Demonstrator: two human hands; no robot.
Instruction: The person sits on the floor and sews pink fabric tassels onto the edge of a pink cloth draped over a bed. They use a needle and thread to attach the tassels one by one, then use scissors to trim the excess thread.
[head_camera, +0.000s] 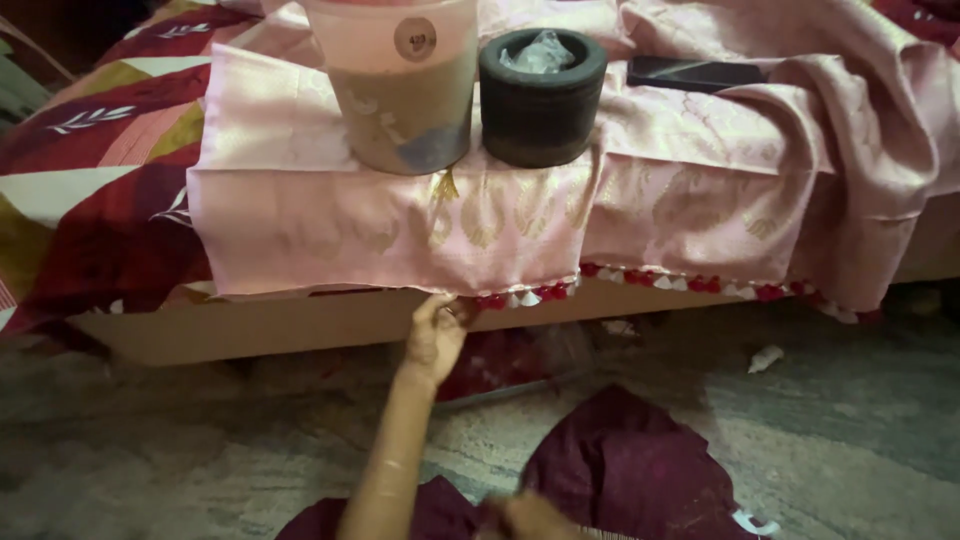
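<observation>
Centrally in the frame, the left hand (435, 335) reaches up to the lower hem of a pink cloth (400, 235) with gold woven motifs, fingers pinched on the edge beside a fringe of red and white tassels (520, 296). The cloth drapes over a bed edge across the upper half. On it stand a translucent plastic tub (400, 85) and a dark round container (542, 100). The right hand (530, 520), blurred at bottom centre, rests on maroon fabric (630, 470); its grip cannot be told.
</observation>
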